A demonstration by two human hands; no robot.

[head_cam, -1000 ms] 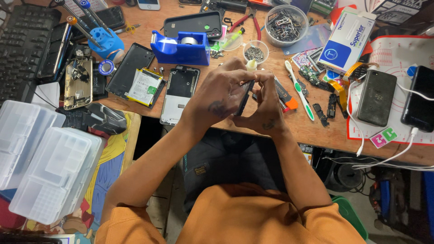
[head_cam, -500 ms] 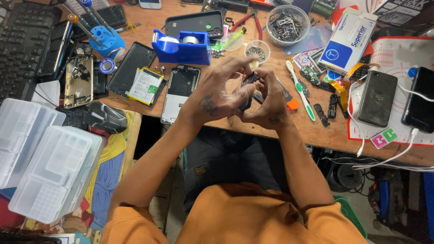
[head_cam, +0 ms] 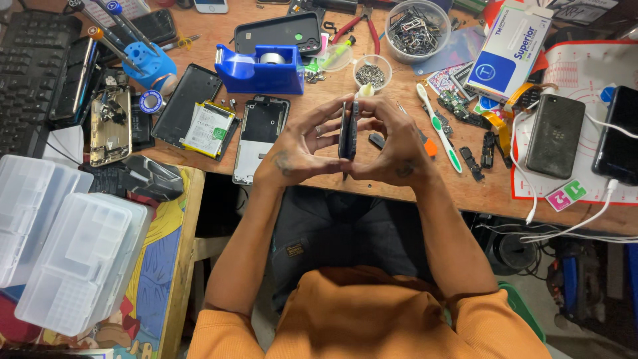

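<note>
Head view: my left hand (head_cam: 296, 149) and right hand (head_cam: 399, 149) pinch a dark phone (head_cam: 347, 129) edge-on, at 6 o'clock from the blue tape dispenser (head_cam: 259, 70). Halves look pressed together; the counter (head_cam: 319, 176) holds loose parts.

Phone (head_cam: 347, 131) upright between both hands, tape dispenser (head_cam: 259, 70) behind, toothbrush (head_cam: 438, 136) right

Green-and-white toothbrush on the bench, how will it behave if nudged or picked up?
The green-and-white toothbrush looks like thin, stiff plastic, so it is probably light and rigid. It lies flat on the wooden bench, so a nudge would likely slide or spin it, not roll it. Its slim handle may slip when pinched.
</note>
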